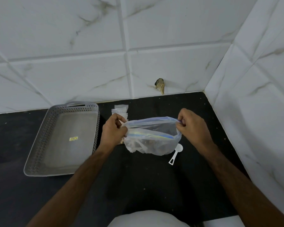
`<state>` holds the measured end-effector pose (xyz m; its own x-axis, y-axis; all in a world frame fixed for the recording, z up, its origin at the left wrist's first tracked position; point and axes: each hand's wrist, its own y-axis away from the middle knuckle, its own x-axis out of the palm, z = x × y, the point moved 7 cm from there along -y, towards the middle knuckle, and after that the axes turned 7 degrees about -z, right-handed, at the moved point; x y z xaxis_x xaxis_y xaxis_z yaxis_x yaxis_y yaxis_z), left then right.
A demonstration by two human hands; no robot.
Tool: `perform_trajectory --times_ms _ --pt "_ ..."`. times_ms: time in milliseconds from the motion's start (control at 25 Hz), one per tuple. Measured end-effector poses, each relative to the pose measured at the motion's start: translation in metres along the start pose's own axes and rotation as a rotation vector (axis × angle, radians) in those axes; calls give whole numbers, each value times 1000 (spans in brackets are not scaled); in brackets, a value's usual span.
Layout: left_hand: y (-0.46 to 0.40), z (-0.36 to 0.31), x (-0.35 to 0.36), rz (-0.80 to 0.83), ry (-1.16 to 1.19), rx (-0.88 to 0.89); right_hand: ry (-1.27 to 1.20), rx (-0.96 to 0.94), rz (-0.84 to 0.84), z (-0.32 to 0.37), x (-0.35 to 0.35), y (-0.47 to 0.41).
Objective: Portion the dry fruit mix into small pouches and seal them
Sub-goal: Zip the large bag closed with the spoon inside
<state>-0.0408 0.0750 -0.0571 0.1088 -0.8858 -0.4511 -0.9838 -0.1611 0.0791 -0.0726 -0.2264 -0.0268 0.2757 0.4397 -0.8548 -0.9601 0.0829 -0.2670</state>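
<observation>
Both hands up over the middle of the black counter [138, 177], holding a clear zip bag [152, 141] wide at the mouth; left hand [114, 128] curled at the bag's left end, fingers and thumb pinching the rim; right hand [191, 126] curled at the right end, pinching the blue-striped zip edge between thumb and fingertips. Mouth of the bag stretched open between them, sagging belly resting low toward the counter, dark dry fruit mix [147, 144] showing dimly through the plastic at the bottom. Just under the bag's right side, flat on the counter, a white plastic scoop [175, 154], bowl tucked by the bag, handle pointing toward the near edge. Behind the left hand, toward the counter's back edge, a small stack of clear empty pouches [120, 109], partly hidden by the knuckles. Over at the left edge, well apart from the bag, a grey perforated tray [39, 145] with a small yellow sticker [73, 138] on its floor. White marble-look tiles [88, 71] behind and to the right, with a broken hole [160, 85] low in the back wall near the far right corner
</observation>
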Motion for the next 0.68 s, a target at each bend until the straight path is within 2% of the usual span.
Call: perform_trajectory --times_ms 120,200,320,440,560,680 --pt "9 -17 2 -14 -265 203 141 15 30 1 10 4" --pt "10 -20 5 10 -293 194 -44 194 63 -8 15 5" --pt "3 -6 10 147 -2 -75 -389 526 205 -23 23 11" --pt "5 5 11 220 330 -295 -506 625 260 -26 23 18" --pt "10 10 17 263 514 -381 -633 764 278 -30 25 24" --pt "11 11 22 255 674 -407 -906 899 297 -32 27 28"
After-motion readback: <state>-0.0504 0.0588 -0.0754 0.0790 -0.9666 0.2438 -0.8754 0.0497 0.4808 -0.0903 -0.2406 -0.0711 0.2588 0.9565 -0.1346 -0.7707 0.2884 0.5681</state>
